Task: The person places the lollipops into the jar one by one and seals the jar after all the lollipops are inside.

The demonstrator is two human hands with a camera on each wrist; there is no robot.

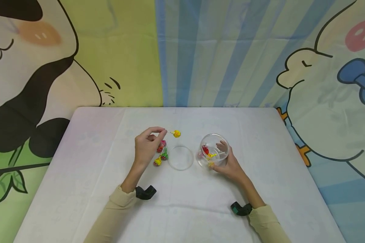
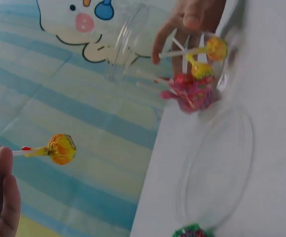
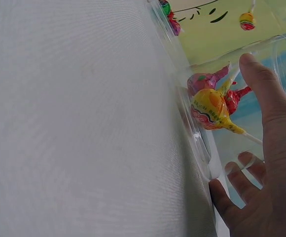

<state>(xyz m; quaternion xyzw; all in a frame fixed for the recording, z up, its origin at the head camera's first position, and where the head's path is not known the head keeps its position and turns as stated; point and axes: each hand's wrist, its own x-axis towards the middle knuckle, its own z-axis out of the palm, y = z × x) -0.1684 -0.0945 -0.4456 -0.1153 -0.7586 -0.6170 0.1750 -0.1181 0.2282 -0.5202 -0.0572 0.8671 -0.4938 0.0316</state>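
My left hand (image 1: 146, 145) pinches a yellow-wrapped lollipop (image 1: 176, 134) by its white stick, thumb against fingertips. Its round head points right, toward the jar, above the table. My right hand (image 1: 232, 166) grips a clear round jar (image 3: 268, 51) around its side, thumb on one side and fingers on the other. The jar has no lid on it. Inside lie several lollipops: a yellow one (image 3: 209, 106), a red one (image 3: 233, 101) and a pink one (image 3: 202, 82) show in the right wrist view.
A clear round lid (image 1: 180, 169) lies flat between the hands. Left of it are several loose lollipops, among them a green one (image 1: 164, 156) and a yellow one (image 1: 157, 162). The white-covered table (image 1: 176, 216) meets a cartoon-printed curtain (image 1: 197, 67) at its far edge.
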